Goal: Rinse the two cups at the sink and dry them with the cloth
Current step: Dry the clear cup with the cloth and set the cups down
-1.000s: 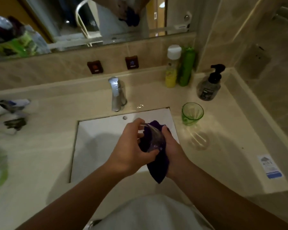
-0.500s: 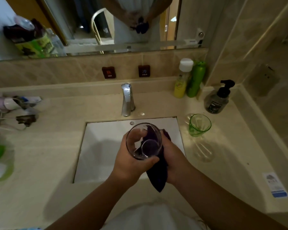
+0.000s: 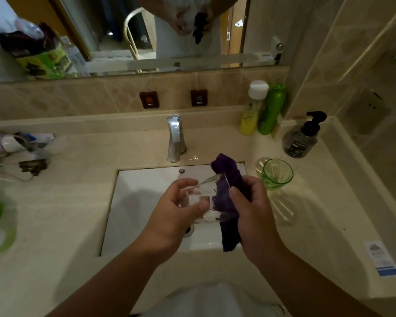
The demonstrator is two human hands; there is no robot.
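Over the white sink my left hand grips a clear glass cup lying on its side, mouth toward the right. My right hand holds a dark purple cloth pushed into the cup's mouth; the cloth sticks up above the rim and hangs down below my palm. A green glass cup stands upright on the counter just right of the sink, apart from both hands.
A chrome tap stands behind the basin. Yellow and green bottles and a dark pump bottle stand at the back right. Toiletries and a cable clutter the left counter. A mirror runs along the wall.
The clear cup has turned from mouth-up toward me to lying sideways. The cloth, earlier behind the cup, now goes into its mouth. The view has tilted up slightly.
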